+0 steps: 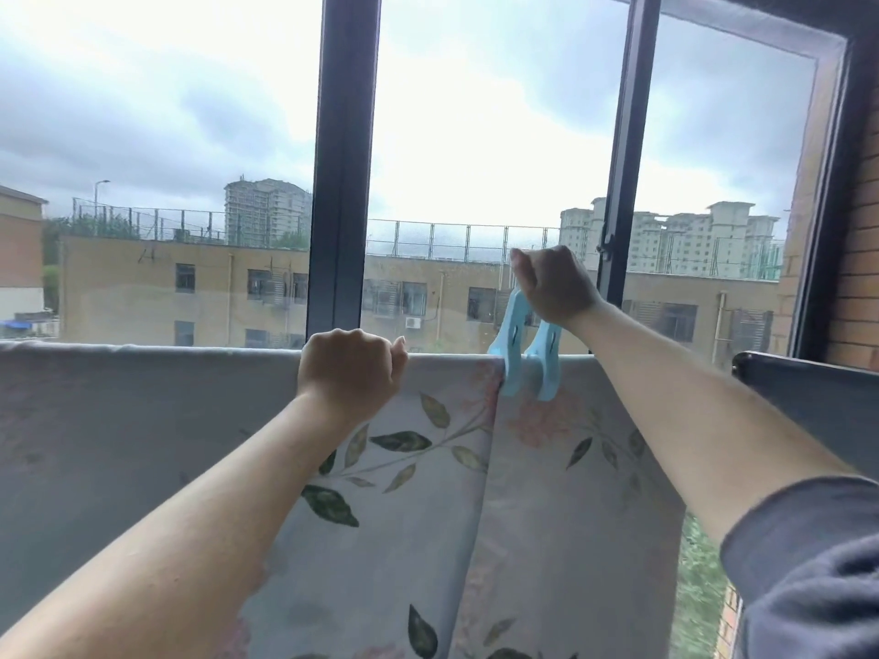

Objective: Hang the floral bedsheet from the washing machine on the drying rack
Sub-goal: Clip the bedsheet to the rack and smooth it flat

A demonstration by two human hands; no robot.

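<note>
Rolled grey sleeve (808, 563) at 4 o'clock sits closest, its bare forearm reaching up to the right hand (554, 287) just right of centre. That hand pinches the handles of a large blue clothes peg (525, 359), whose jaws straddle the top fold of the floral bedsheet (404, 468). The left hand (349, 368), at centre, has its fingers curled over the same fold, gripping the cloth. The sheet lies spread from 9 o'clock to about 3 o'clock and hangs down toward 6 o'clock. The drying-rack rail is hidden beneath it. A dark metal bar (808, 392) at 3 o'clock may belong to the rack; I cannot tell.

By my reading, the hanging itself is done. What remains is letting the peg bite, perhaps pegging elsewhere, and smoothing the vertical crease below it.
</note>
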